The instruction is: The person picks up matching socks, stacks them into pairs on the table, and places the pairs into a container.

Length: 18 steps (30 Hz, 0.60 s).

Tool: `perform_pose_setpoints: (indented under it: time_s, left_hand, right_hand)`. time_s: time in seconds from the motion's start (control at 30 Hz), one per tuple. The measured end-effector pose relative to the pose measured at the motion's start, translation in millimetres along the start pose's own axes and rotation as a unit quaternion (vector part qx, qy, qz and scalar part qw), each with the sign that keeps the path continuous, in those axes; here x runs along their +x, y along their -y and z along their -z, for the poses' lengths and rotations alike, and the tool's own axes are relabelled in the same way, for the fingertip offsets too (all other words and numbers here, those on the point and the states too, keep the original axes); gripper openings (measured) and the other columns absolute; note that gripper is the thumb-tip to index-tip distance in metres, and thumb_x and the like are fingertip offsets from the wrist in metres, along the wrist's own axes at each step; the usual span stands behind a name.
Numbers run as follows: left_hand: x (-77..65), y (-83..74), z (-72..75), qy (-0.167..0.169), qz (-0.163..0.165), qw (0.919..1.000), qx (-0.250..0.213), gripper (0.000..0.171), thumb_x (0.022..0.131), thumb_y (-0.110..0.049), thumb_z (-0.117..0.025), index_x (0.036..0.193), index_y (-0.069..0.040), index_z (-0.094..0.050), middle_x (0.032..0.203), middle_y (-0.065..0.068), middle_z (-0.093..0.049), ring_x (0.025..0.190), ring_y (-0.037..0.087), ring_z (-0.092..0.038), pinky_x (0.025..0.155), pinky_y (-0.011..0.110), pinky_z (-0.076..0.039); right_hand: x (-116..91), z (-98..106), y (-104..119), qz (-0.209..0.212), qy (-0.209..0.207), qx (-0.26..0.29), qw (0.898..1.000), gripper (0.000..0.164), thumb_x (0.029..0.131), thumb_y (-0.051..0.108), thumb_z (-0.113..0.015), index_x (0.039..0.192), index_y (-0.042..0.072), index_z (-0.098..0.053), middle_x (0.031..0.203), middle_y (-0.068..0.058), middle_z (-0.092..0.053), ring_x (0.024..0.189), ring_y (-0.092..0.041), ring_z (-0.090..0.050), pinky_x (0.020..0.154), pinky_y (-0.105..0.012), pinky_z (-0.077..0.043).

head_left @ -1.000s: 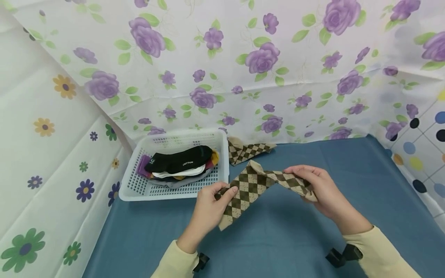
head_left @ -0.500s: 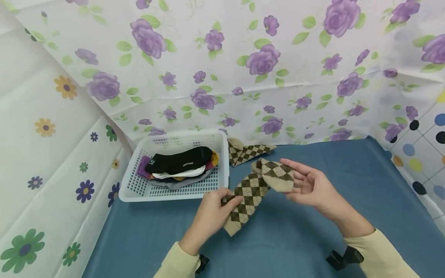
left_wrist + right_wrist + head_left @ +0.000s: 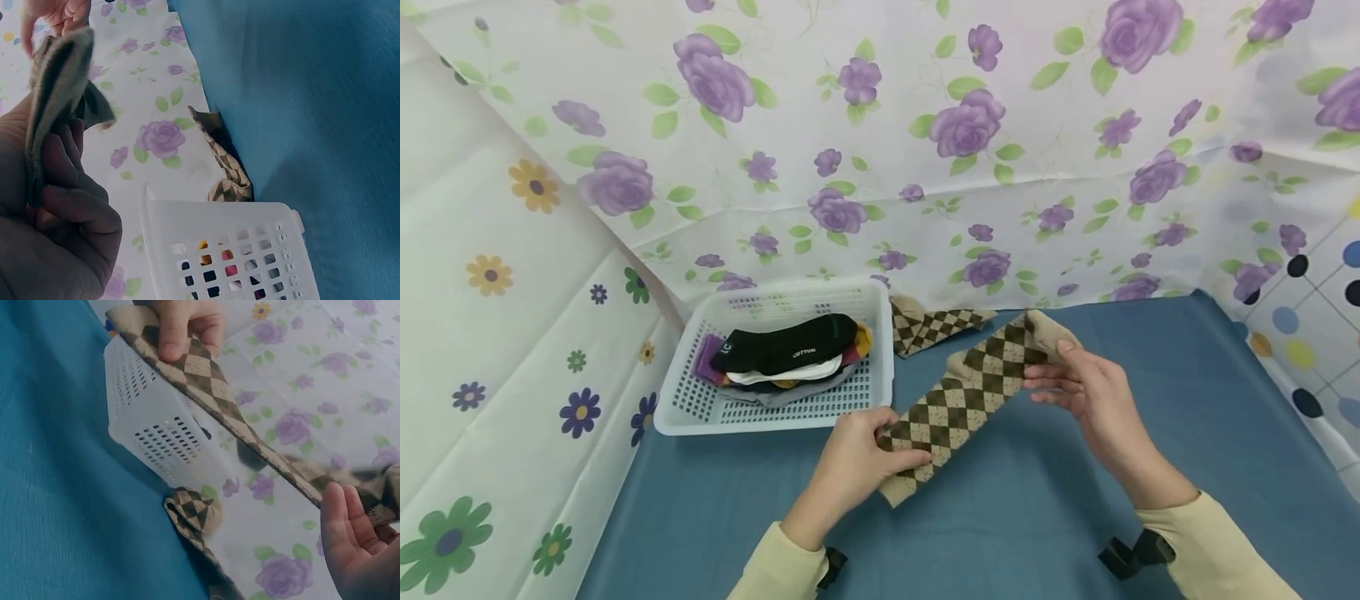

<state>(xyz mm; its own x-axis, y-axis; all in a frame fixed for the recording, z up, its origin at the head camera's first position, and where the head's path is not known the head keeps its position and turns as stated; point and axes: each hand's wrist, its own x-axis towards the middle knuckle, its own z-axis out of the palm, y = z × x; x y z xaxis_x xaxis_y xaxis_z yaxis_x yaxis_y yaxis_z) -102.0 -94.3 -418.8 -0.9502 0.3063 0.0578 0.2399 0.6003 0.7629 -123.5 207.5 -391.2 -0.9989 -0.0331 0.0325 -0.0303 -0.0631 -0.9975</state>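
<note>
A beige and brown argyle sock [image 3: 958, 412] stretches diagonally between both hands above the table. My left hand [image 3: 853, 458] pinches its lower end, thumb on top and fingers curled beneath. My right hand [image 3: 1105, 400] holds the far end, with the thumb over a plain beige patch and the fingers under the fabric. In the right wrist view the sock [image 3: 222, 412] runs as a long band from one hand to the other. A matching argyle sock [image 3: 951, 323] lies folded on the table at the back, beside the basket.
At the back left stands a white perforated plastic basket [image 3: 775, 423] with several socks piled in it, a black sock [image 3: 786, 346] on top. A blue cloth [image 3: 1015, 533] covers the table. Flower-printed sheets [image 3: 880, 167] rise behind and at the left.
The sock's far part, earlier bunched and folded over, is now drawn out longer. My right hand has shifted its hold to the far end and moved slightly up and right; the left stays gripping.
</note>
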Motion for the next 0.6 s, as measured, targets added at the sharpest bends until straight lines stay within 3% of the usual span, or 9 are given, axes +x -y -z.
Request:
perform_pose_setpoints:
  time_s: [0.07,0.2,0.33,0.43,0.53,0.6]
  left_hand:
    - [0.0,0.6,-0.1,-0.002,-0.013,0.9999,0.009,0.028,0.072,-0.047,-0.076,0.080,-0.026,-0.058,0.058,-0.006,-0.044,0.045,0.010,-0.039,0.042,0.026,-0.034]
    - [0.4,0.9,-0.1,-0.026,-0.054,0.9971,0.047,0.017,0.076,-0.034,-0.076,0.082,-0.028,-0.061,0.066,-0.013,-0.049,0.053,0.008,-0.043,0.046,0.025,-0.036]
    - [-1.2,3.4,2.3,-0.067,-0.084,0.9918,0.069,0.012,0.079,-0.024,-0.074,0.085,-0.029,-0.066,0.077,-0.016,-0.050,0.064,0.005,-0.043,0.053,0.024,-0.039]
    - [-3.4,7.5,7.1,-0.101,-0.097,0.9890,0.048,0.014,0.080,-0.017,-0.073,0.087,-0.028,-0.068,0.087,-0.018,-0.055,0.073,0.002,-0.049,0.059,0.022,-0.043]
    - [-4.6,11.5,14.5,-0.129,-0.107,0.9860,0.001,0.019,0.082,-0.010,-0.070,0.092,-0.026,-0.069,0.093,-0.016,-0.060,0.076,0.001,-0.055,0.061,0.022,-0.047]
    - [-4.4,12.9,20.0,-0.143,-0.115,0.9827,-0.024,0.022,0.084,-0.008,-0.067,0.097,-0.026,-0.069,0.094,-0.015,-0.063,0.076,0.001,-0.059,0.061,0.022,-0.049]
  right_hand:
    - [-0.2,0.1,-0.8,0.003,0.001,-0.006,1.000,0.045,0.094,0.031,-0.057,0.127,0.002,-0.050,0.107,-0.015,-0.060,0.094,-0.030,-0.060,0.076,-0.044,-0.049]
    - [1.3,1.9,-3.3,0.000,0.003,-0.022,1.000,0.049,0.088,0.025,-0.065,0.130,0.007,-0.049,0.114,-0.012,-0.056,0.094,-0.027,-0.060,0.077,-0.042,-0.049]
    - [3.0,8.5,-4.7,-0.012,0.000,0.008,1.000,0.038,0.091,0.030,-0.060,0.117,0.003,-0.055,0.096,-0.013,-0.059,0.080,-0.025,-0.061,0.075,-0.043,-0.049]
    - [4.1,13.6,-5.3,-0.020,-0.002,0.010,1.000,0.032,0.092,0.033,-0.058,0.102,0.002,-0.057,0.071,-0.008,-0.055,0.060,-0.021,-0.055,0.063,-0.038,-0.050]
    - [5.3,16.7,-6.9,-0.025,0.001,-0.003,1.000,0.030,0.092,0.034,-0.058,0.095,0.004,-0.057,0.056,-0.005,-0.045,0.045,-0.019,-0.041,0.046,-0.034,-0.040]
    - [5.6,18.4,-8.9,-0.021,0.016,0.007,1.000,0.028,0.092,0.031,-0.058,0.095,0.003,-0.054,0.053,-0.005,-0.041,0.041,-0.018,-0.035,0.042,-0.036,-0.032]
